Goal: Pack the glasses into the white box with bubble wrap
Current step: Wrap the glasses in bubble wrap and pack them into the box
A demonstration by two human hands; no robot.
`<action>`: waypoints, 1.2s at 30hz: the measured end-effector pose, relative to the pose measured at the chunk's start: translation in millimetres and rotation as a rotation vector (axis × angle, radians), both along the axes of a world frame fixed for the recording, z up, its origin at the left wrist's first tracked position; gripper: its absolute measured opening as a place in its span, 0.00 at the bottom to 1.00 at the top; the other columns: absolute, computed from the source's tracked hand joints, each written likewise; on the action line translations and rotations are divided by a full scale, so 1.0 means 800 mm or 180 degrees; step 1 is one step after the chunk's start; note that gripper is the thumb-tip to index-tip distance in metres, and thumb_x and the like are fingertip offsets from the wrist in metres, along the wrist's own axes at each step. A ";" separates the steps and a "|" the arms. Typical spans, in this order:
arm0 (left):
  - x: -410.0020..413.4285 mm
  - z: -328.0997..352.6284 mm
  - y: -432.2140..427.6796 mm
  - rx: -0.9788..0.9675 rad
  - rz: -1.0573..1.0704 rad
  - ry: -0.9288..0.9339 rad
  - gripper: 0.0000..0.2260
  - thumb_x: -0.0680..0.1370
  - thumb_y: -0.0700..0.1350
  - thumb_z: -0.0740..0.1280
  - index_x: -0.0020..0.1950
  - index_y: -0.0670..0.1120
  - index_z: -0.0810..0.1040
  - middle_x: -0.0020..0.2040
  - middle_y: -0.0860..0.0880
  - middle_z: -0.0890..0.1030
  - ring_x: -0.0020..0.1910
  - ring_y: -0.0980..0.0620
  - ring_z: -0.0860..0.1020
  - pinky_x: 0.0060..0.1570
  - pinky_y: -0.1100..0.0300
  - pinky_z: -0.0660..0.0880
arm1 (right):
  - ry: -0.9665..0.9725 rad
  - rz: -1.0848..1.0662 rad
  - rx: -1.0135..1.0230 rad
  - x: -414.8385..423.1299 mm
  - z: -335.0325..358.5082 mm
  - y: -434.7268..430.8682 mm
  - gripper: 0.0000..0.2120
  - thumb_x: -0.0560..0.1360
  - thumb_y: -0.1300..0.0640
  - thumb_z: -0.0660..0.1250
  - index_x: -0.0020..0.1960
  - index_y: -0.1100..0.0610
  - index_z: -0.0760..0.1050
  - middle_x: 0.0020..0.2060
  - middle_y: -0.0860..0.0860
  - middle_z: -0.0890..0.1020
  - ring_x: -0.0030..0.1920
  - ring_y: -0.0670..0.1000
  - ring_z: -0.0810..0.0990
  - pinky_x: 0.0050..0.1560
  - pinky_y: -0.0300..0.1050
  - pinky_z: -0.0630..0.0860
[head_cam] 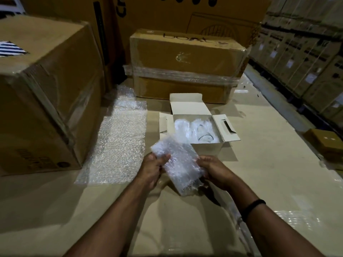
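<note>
We worked at a cardboard-sheeted table (259,154) among stacked brown cartons (306,58). Our left hand (154,167) and right hand (213,169) gripped a clear bubble-wrapped bundle (181,164) from either side, its contents veiled. Just beyond the hands stood the open white cardboard box (206,149), with wrapped pieces inside. Further beyond, a taped brown carton (185,58) seemed to read "boAt", upside down.
</note>
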State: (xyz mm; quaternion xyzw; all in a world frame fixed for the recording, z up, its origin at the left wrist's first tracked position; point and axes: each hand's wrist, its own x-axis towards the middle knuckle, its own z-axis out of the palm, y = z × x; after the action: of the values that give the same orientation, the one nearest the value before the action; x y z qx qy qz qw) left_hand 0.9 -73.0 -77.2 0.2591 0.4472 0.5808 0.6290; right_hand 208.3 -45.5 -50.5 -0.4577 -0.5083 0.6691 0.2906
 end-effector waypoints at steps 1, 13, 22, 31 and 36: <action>0.002 0.000 -0.001 -0.0025 -0.0121 -0.0145 0.14 0.75 0.36 0.67 0.61 0.39 0.77 0.56 0.39 0.83 0.55 0.40 0.81 0.55 0.46 0.79 | -0.0060 0.0101 0.0122 0.002 0.000 0.000 0.10 0.79 0.60 0.64 0.46 0.57 0.84 0.42 0.55 0.85 0.39 0.51 0.84 0.36 0.42 0.78; 0.022 -0.001 -0.008 -0.0341 0.0237 -0.0847 0.37 0.71 0.71 0.56 0.65 0.44 0.74 0.61 0.40 0.80 0.61 0.41 0.78 0.64 0.43 0.72 | -0.2732 -0.0807 0.3299 -0.016 0.024 -0.011 0.05 0.74 0.56 0.66 0.40 0.55 0.77 0.30 0.50 0.78 0.31 0.51 0.74 0.32 0.42 0.65; 0.008 -0.003 -0.009 -0.0594 0.0454 0.0609 0.17 0.69 0.32 0.74 0.56 0.42 0.81 0.49 0.45 0.86 0.48 0.43 0.84 0.55 0.43 0.78 | -0.0729 -0.1119 0.0636 0.024 0.012 -0.008 0.04 0.73 0.67 0.69 0.41 0.61 0.79 0.30 0.52 0.82 0.27 0.46 0.78 0.27 0.38 0.73; 0.005 0.023 -0.008 0.0041 0.0329 0.1541 0.06 0.76 0.46 0.72 0.49 0.46 0.83 0.40 0.51 0.85 0.38 0.54 0.82 0.37 0.62 0.75 | -0.0561 -0.0841 0.0202 0.054 0.004 0.004 0.08 0.74 0.65 0.71 0.53 0.62 0.79 0.44 0.59 0.85 0.40 0.55 0.82 0.40 0.49 0.78; -0.001 0.012 -0.009 0.0032 0.0263 0.1374 0.18 0.69 0.30 0.74 0.57 0.41 0.79 0.49 0.44 0.84 0.49 0.45 0.83 0.50 0.53 0.80 | -0.0674 -0.1141 0.0275 0.064 0.001 0.012 0.02 0.74 0.66 0.70 0.44 0.62 0.78 0.37 0.58 0.82 0.35 0.54 0.78 0.38 0.47 0.73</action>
State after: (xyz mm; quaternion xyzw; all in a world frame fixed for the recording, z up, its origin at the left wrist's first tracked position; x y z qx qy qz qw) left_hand 0.3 -80.1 -67.5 0.3619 0.5788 0.5394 0.4930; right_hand 259.4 -35.9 -49.6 -0.5956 -0.4747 0.5325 0.3692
